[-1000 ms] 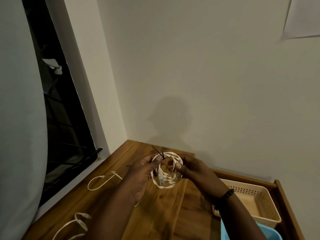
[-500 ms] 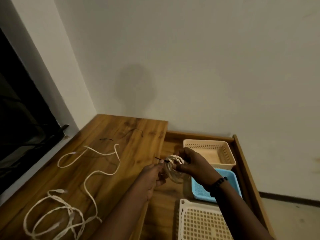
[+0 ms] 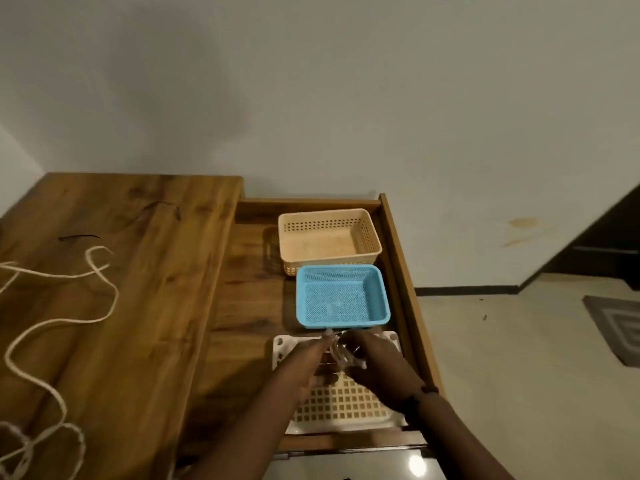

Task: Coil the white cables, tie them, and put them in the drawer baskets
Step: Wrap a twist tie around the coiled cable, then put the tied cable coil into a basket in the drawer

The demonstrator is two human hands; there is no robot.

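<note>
Step in hand: you look to be on the last part for this cable, putting the coiled cable (image 3: pixel 341 353) into a drawer basket.
Coiled cable: it sits between your two hands, just over the far end of the white basket (image 3: pixel 349 403), the nearest of the three in the open drawer (image 3: pixel 403 268). It is blurred, so you cannot tell whether the tie is fully closed.
Left hand (image 3: pixel 308 362): reaching in from the left, fingers at the coil; the blur hides whether they grip it.
Right hand (image 3: pixel 375 363): curled over the coil from the right and holding it.
Other baskets: the blue basket (image 3: pixel 343 303) and the beige basket (image 3: pixel 329 239) sit farther back, both with nothing in them.
Still to do: loose white cable (image 3: pixel 52 323) lies spread on the tabletop (image 3: pixel 145 271), with dark ties (image 3: pixel 79 237) lying near it.
Next move: lower the coil flat onto the white basket's floor, let go with both hands without snagging a loop, then go back to the tabletop for the loose cable.
</note>
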